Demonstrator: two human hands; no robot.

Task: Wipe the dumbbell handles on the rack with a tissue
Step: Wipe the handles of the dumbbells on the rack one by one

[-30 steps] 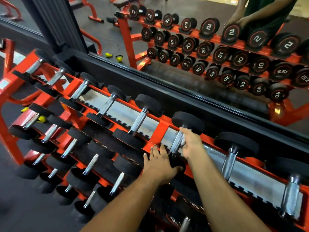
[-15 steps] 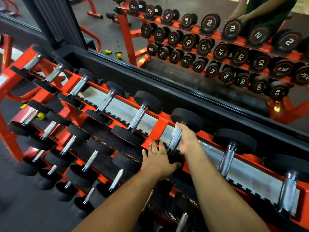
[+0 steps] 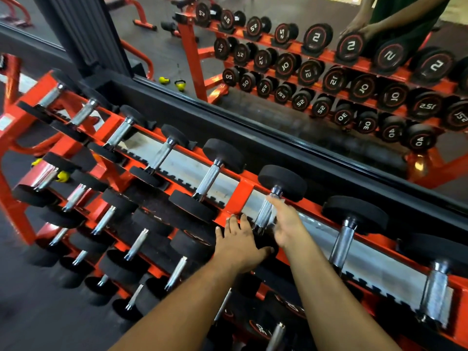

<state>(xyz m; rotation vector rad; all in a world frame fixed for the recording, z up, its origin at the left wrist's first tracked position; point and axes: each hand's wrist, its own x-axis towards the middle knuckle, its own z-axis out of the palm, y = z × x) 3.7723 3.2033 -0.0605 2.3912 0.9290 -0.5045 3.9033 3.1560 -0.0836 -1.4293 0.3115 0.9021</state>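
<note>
Before a wall mirror (image 3: 278, 79), both hands lie slack on the orange rack (image 3: 243, 196).

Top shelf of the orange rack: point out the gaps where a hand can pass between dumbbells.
Bare grey metal shelf strip lies open between the knurled chrome handle under the right hand and the next chrome handle rightward. Another gap sits between handles further left. The lower tiers are crowded with black heads.

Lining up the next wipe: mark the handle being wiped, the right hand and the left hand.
dumbbell handle (image 3: 264, 213): head view, knurled steel mid-shaft.
right hand (image 3: 287, 225): head view, back of the hand beside the shaft.
left hand (image 3: 239, 245): head view, back of the hand.
</note>
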